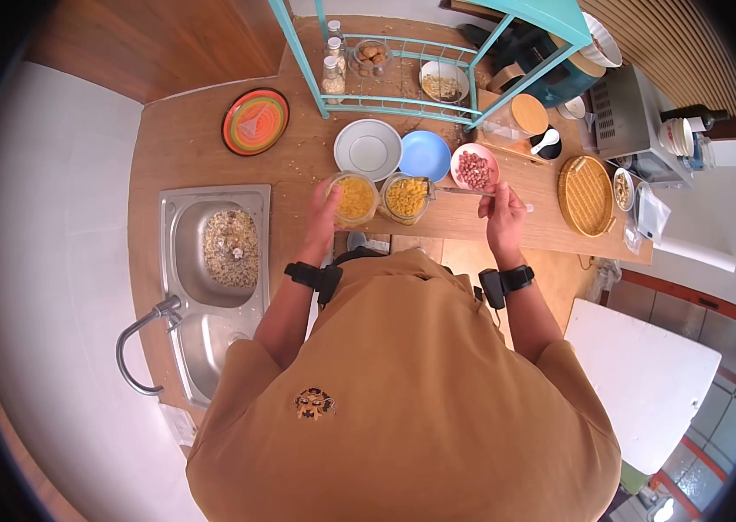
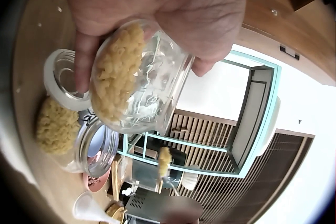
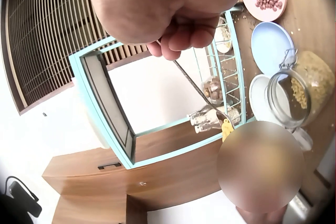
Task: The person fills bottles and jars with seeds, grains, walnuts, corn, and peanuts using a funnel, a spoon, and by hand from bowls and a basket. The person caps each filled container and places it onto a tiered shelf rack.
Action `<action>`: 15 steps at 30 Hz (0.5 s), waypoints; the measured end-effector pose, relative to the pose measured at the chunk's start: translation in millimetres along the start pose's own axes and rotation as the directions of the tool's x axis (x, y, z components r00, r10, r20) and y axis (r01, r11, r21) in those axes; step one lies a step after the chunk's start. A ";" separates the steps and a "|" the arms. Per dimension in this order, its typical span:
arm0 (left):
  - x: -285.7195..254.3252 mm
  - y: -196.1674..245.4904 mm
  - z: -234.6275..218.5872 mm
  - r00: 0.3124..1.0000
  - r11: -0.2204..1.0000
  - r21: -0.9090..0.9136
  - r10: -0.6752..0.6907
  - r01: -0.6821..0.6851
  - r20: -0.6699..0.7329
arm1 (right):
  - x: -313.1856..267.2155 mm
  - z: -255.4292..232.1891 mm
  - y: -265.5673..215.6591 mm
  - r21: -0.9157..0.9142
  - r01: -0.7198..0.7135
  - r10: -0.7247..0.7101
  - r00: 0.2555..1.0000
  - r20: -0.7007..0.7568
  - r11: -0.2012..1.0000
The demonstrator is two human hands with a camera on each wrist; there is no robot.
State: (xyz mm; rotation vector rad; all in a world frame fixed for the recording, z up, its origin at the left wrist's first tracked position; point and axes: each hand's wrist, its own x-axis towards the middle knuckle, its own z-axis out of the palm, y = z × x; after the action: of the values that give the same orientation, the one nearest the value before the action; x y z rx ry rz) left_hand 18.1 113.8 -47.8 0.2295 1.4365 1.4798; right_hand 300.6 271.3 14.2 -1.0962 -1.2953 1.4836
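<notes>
My left hand [image 1: 326, 217] grips a glass jar [image 2: 149, 92] partly filled with yellow macaroni [image 2: 118, 71]; the left wrist view shows the jar on its side, fingers and thumb around it. On the counter beside it stands a second open glass jar [image 1: 405, 200] of macaroni, with a wire clasp at its rim in the right wrist view. My right hand [image 1: 504, 224] holds a long-handled metal spoon [image 3: 197, 85] by its handle. A few macaroni pieces [image 3: 227, 129] sit on the spoon's end, which overlaps the second jar's mouth in the head view.
Behind the jars stand a grey-white bowl [image 1: 368, 150], a blue plate [image 1: 425, 157] and a pink bowl [image 1: 488, 155] of reddish nuts. A turquoise rack [image 1: 403, 109] rises at the back. Left is a sink [image 1: 178, 261] with grains in it; right, a wicker basket [image 1: 585, 196].
</notes>
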 end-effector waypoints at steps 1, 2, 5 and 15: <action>2.5 -1.4 -3.3 1.000 1.000 0.000 0.000 0.000 -0.001 | -1.9 1.0 3.3 0.000 -0.001 0.001 1.000 0.001 1.000; 5.4 -2.7 -6.3 1.000 0.999 0.029 0.015 -0.015 0.020 | -4.1 2.9 7.5 -0.135 0.062 -0.057 0.997 0.044 0.989; 6.6 -0.9 -6.9 0.998 0.998 0.060 0.028 -0.031 0.050 | -12.2 11.5 -1.5 -0.396 0.208 -0.156 0.975 0.159 0.894; -2.4 5.4 9.0 0.987 0.991 0.085 0.090 -0.102 0.135 | -27.5 29.4 -52.7 -0.090 0.327 -0.317 0.942 0.115 0.941</action>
State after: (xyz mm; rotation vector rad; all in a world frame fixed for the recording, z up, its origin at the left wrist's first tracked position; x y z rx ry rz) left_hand 22.9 119.0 -39.7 0.4504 1.4052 1.4502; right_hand 281.8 242.5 70.9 -0.8355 -1.5574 1.2455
